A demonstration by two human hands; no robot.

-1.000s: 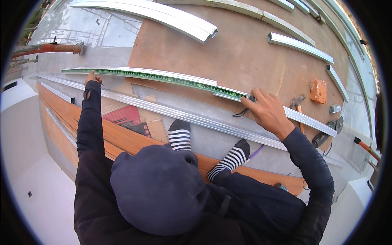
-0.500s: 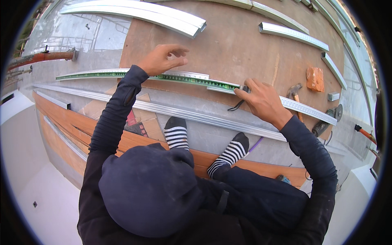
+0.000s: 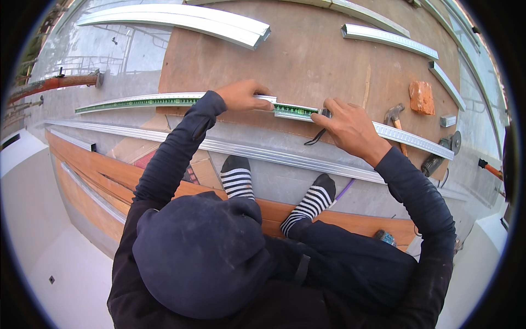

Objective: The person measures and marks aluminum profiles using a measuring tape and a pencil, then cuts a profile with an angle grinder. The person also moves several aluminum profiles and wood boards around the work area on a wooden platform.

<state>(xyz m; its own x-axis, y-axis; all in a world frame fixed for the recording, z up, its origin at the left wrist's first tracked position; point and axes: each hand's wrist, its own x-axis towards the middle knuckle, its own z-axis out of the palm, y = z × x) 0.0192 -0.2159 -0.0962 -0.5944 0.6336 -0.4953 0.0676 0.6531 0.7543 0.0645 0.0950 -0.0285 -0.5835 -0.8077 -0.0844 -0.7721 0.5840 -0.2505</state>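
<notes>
A tape measure's green blade (image 3: 156, 101) lies stretched along thin silvery metal channels (image 3: 413, 141) that run left to right before me. My right hand (image 3: 353, 127) is closed round the tape measure's case (image 3: 326, 113), which is mostly hidden by the fingers; a dark strap (image 3: 315, 137) hangs below it. Further left, my left hand (image 3: 244, 95) has its thumb and fingers closed on the near channel piece, by its end, and covers part of the blade. Between the two hands a short stretch of blade shows.
A brown board (image 3: 307, 60) lies beneath the channels. A hammer (image 3: 395, 119), an orange brick piece (image 3: 421, 97) and an angle grinder (image 3: 438, 159) are at the right. Wide metal profiles (image 3: 175, 21) lie at the far side; a long rail (image 3: 263, 153) crosses near my striped socks.
My left hand has moved right and down onto the channel, its fingers going from spread to closed. The right hand stays nearly in place with the tape measure.
</notes>
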